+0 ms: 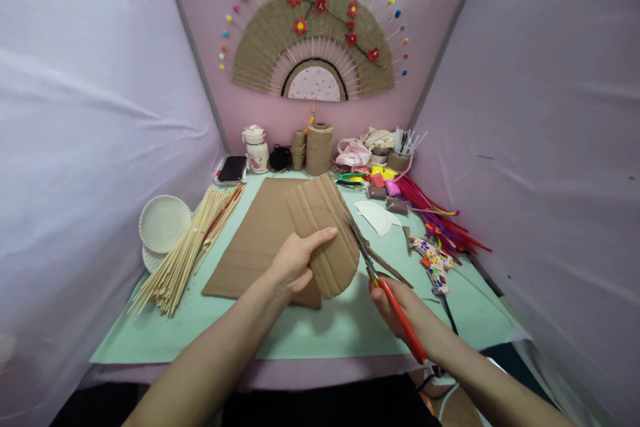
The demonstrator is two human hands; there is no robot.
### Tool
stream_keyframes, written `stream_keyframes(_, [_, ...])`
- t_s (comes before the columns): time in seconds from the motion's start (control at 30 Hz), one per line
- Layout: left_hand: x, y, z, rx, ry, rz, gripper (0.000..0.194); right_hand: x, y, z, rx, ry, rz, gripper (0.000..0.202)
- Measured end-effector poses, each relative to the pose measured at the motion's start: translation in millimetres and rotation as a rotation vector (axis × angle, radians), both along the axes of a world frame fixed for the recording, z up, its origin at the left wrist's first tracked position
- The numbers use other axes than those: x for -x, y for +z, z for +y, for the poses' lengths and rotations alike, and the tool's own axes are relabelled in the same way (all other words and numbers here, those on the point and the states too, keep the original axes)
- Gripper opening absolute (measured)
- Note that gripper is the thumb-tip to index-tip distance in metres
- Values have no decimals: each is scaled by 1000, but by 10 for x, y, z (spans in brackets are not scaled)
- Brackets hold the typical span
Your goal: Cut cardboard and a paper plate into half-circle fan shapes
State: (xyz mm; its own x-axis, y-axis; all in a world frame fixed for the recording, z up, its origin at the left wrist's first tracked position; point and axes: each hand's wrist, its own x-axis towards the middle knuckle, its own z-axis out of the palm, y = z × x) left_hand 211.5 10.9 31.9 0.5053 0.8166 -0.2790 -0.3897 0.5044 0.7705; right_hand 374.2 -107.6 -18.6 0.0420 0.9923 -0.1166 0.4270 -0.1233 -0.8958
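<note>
My left hand [300, 259] grips a piece of corrugated cardboard [327, 240] with a rounded lower right edge, thumb on top and fingers beneath. In my right hand [395, 307] is a pair of scissors with red handles [403, 323]. The blades meet the right edge of the cardboard piece, where a narrow strip [387, 267] hangs off to the right. Under the held piece, a larger cardboard sheet [250, 240] lies on the green table [330, 340].
Wooden sticks [175, 267] and white paper plates [164, 223] lie left. Twine spools [320, 149] and a white bottle [256, 150] stand behind. Right are white paper [377, 217], pipe cleaners [450, 227] and a floral glue gun [434, 263]. A decorated fan [315, 33] hangs on the back wall.
</note>
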Motion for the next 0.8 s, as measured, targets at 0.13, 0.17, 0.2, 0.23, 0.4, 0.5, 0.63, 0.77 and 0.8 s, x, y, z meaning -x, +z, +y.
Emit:
stream_keyframes(0.13, [-1, -19, 7, -56, -3, 36, 50, 24, 84, -39, 5, 74, -37, 57])
stream_keyframes(0.17, [4, -20, -2, -61, -29, 41, 50, 26, 107, -58, 2, 102, -11, 58])
stream_keyframes(0.2, [10, -19, -14, -63, -55, 47, 49, 27, 125, -78, -2, 128, 26, 58])
stream_keyframes(0.23, [16, -16, -26, -61, -77, 53, 47, 27, 137, -97, -3, 151, 70, 58])
stream_keyframes(0.4, [23, -3, -61, -21, -122, 47, 43, 39, 156, -129, -8, 179, 179, 61])
stream_keyframes(0.5, [14, -11, -61, -26, -116, 26, 45, 55, 210, -117, -45, 163, 100, 62])
stream_keyframes(0.63, [8, -23, -68, -41, -117, 24, 44, 68, 255, -113, -39, 168, 50, 63])
stream_keyframes(0.77, [16, -28, -78, -22, -132, 28, 42, 50, 123, -122, 0, 134, 105, 61])
stream_keyframes(0.8, [18, -26, -79, -15, -133, 27, 42, 42, 76, -125, 13, 122, 120, 61])
